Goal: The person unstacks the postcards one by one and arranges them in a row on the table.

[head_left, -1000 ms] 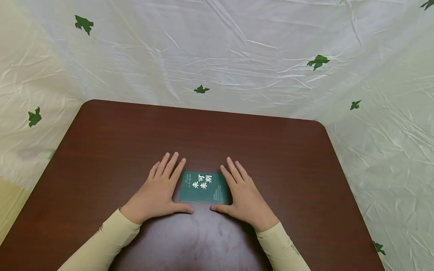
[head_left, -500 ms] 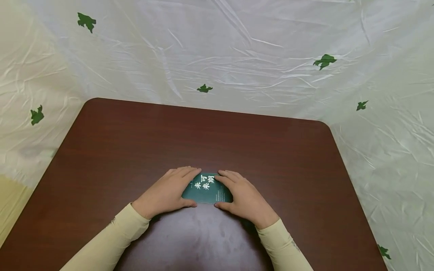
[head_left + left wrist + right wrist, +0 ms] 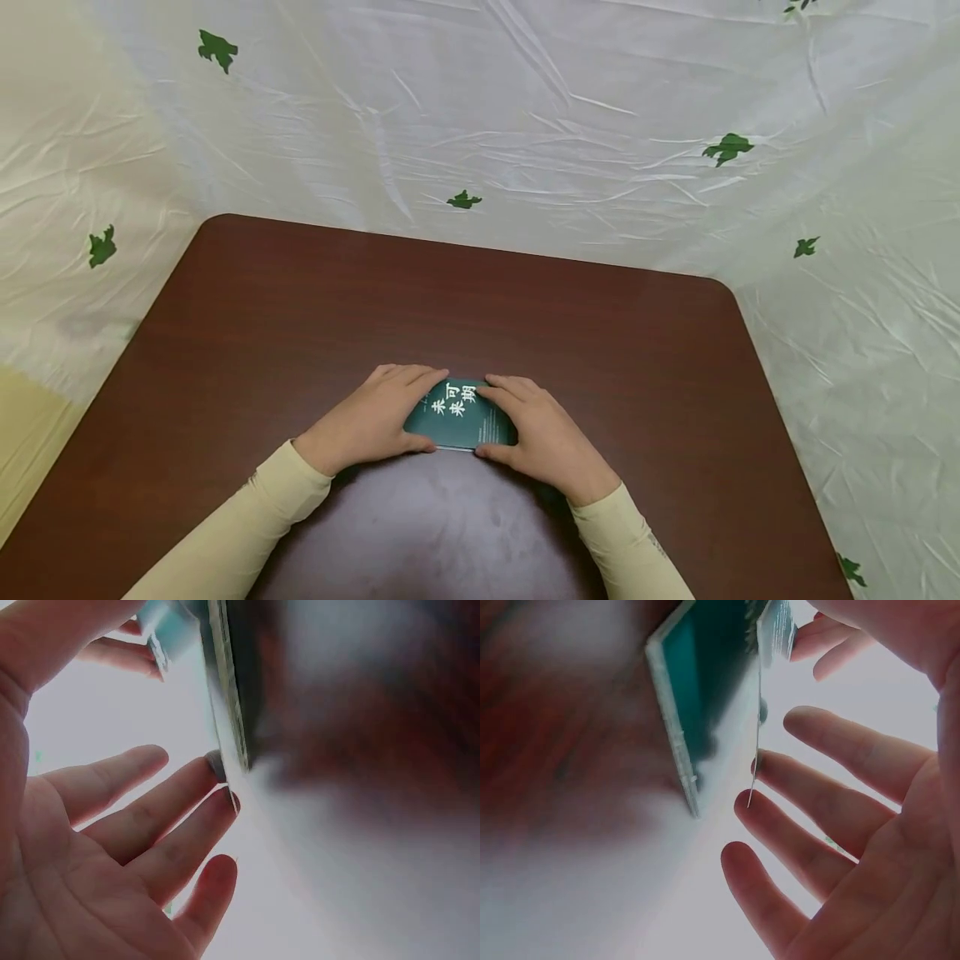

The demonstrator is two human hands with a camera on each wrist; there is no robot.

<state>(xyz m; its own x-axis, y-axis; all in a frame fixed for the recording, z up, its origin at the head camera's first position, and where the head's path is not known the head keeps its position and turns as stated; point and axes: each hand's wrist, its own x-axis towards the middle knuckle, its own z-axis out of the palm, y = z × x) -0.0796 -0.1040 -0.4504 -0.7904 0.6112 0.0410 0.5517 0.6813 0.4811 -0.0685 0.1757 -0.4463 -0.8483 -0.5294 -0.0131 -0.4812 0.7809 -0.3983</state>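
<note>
Head view: a small dark green book [image 3: 459, 415] with white characters on its cover lies flat on the dark red-brown worktop [image 3: 450, 300], near the front edge and about midway across.
Left hand: the left hand [image 3: 372, 421] sits against the book's left side, fingers bent over the far left corner of the cover, thumb along the near edge.
Right hand: the right hand [image 3: 537, 433] mirrors it on the right side, fingers curved over the far right corner, thumb at the near edge.
Grip: both hands clasp the book between them, each with fingers and thumb curled about its edges.
Left wrist view: the book's page edge [image 3: 229, 697] stands just beyond the fingertips [image 3: 217, 761], which touch it; the picture is blurred, so how firmly they press is hard to tell.
Right wrist view: the cover [image 3: 769, 667] looks lifted a little off the page block [image 3: 676, 742], with a fingertip [image 3: 759, 761] at its free edge, though the close angle makes this uncertain.
Step in hand: by my reading, taking hold of the book and starting the cover open.
Next move: it likely calls for one hand to pin the block down while the other slips under the cover.
Pose: both forearms in pale yellow sleeves [image 3: 247, 525] angle inward from the near edge, wrists low on the worktop.
Surround: crinkled white sheeting [image 3: 525, 108] printed with green leaves hangs behind.
</note>
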